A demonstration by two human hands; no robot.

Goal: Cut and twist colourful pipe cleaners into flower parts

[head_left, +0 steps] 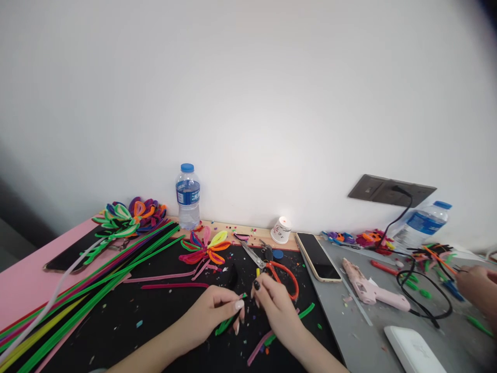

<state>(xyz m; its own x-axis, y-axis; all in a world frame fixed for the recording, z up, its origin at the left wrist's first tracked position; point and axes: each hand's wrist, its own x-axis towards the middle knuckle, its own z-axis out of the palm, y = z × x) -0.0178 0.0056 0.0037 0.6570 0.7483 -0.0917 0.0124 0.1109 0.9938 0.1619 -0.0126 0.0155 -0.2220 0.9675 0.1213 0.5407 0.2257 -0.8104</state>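
Observation:
My left hand (pixel 217 313) is closed in a pinch on a green pipe cleaner (pixel 222 327); a green tip also shows at its fingertips. A black loop (pixel 233 277) rises just behind these fingers, and I cannot tell if it is joined to the green piece. Close by on the right, my right hand (pixel 276 305) has its thumb and fingers pressed together; what they hold, if anything, is hidden. A small yellow piece (pixel 258 271) shows just above them. Orange-handled scissors (pixel 285 277) lie behind the right hand. Pink and green pipe cleaners (pixel 258 346) lie beneath it.
A multicoloured pipe-cleaner flower (pixel 204 248) lies on the black mat (pixel 155 321). Long pipe cleaners (pixel 97 287) stretch along the left. A water bottle (pixel 188 199), a paper cup (pixel 281 230) and a phone (pixel 318 256) stand or lie behind. A pink glue gun (pixel 373 292) and another person's hand (pixel 477 287) are right.

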